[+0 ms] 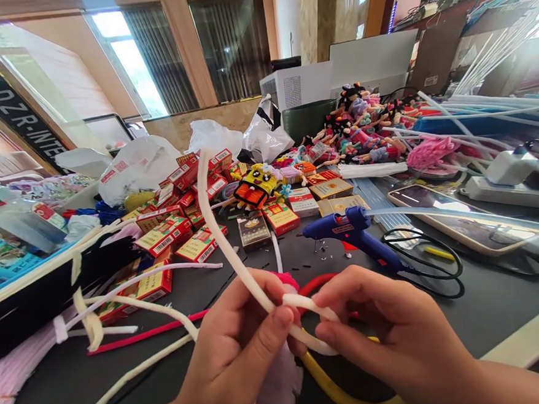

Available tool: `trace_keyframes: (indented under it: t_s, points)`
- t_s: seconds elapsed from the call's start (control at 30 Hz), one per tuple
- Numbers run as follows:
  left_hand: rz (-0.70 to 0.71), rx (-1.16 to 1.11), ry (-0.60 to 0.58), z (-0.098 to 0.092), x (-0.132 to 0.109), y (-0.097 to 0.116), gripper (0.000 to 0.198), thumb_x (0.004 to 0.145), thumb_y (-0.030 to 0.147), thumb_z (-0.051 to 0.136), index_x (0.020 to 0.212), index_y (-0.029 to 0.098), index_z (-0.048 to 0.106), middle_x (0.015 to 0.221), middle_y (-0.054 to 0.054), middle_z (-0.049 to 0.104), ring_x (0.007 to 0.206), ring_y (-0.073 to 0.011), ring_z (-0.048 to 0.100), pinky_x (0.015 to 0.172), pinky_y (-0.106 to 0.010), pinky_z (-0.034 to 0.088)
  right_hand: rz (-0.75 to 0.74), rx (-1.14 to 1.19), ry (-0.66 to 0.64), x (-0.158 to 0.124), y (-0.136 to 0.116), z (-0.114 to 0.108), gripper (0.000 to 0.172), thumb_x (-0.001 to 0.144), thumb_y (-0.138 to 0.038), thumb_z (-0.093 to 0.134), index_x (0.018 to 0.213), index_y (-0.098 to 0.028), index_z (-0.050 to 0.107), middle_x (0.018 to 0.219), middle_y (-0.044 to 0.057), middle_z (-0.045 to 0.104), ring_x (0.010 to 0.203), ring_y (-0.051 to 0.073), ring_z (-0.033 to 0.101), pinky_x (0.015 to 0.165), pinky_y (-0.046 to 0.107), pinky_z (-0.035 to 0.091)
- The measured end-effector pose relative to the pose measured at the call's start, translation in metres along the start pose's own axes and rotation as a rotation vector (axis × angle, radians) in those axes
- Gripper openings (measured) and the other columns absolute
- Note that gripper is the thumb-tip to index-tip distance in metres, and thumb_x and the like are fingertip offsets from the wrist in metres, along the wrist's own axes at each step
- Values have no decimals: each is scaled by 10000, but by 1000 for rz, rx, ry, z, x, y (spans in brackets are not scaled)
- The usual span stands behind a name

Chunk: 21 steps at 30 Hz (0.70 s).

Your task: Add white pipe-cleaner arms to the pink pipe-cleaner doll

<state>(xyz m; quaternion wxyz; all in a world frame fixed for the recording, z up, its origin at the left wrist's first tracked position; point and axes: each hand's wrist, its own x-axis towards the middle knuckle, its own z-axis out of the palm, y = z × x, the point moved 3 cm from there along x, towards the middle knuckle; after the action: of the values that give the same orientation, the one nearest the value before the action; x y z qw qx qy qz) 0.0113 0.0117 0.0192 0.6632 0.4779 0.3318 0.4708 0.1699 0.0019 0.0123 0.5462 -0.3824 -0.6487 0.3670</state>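
Pinching a white pipe cleaner (226, 242) with left hand (243, 351) and right hand (384, 329), both closed, above the counter's (489, 310) near edge.

A dark tabletop (499, 315) fills the foreground, with a pale strip (528, 338) along its near right edge. Beyond its far left corner, daylight pours through a tall window (133, 64) half covered by grey vertical blinds (162, 55). Light wooden posts (189, 47) frame that window and a darker glass pane (231, 44) beside it. Behind the far edge stand a white vented box (296, 86) and a white panel (373, 59). A slanted black sign (1, 101) with white letters runs along the left edge
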Motion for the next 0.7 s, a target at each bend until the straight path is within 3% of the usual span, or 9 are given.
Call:
trace_keyframes:
  t_s: [0.4, 0.7]
  points:
    - [-16, -92, 44, -2, 3, -4, 176, 765, 299, 809, 822, 195, 680, 725, 7, 695, 629, -115, 651, 624, -189, 538, -76, -78, -4, -6, 1, -1, 181, 759, -169, 711, 935, -205, 683, 639, -19, 702, 541, 114, 655, 560, 190, 555]
    - [4, -153, 34, 2, 8, 0, 250, 701, 300, 864, 773, 171, 662, 661, 17, 687, 585, -95, 628, 568, -163, 515, -201, -263, -39, -6, -1, -4, 187, 775, -278, 777, 939, -212, 716, 658, -4, 747, 558, 137, 700, 567, 174, 564]
